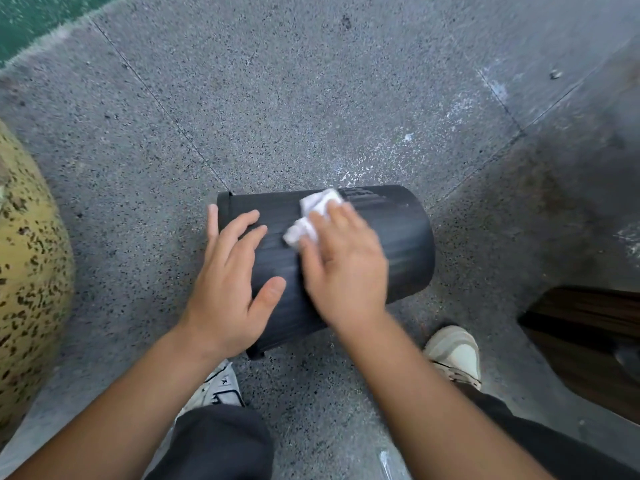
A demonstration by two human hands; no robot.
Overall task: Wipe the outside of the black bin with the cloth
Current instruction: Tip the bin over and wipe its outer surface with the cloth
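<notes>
Speckled grey floor (311, 98); bin (398, 237) lies on its side. Left hand (232, 289) spread flat on it; right hand (346, 268) presses cloth (313, 216) against it.

Open speckled floor (311, 98) from 10 to 1 o'clock of black bin (398, 237), yellow spotted object (31, 271) at 9, dark wooden furniture (588, 341) at 4, shoes (453, 351) near at 6

The bin (398, 244) lies on its side on the floor (311, 98), ahead of both shoes. The left hand (232, 289) rests on its left part; the right hand (346, 271) presses the cloth (315, 216) on top.
</notes>
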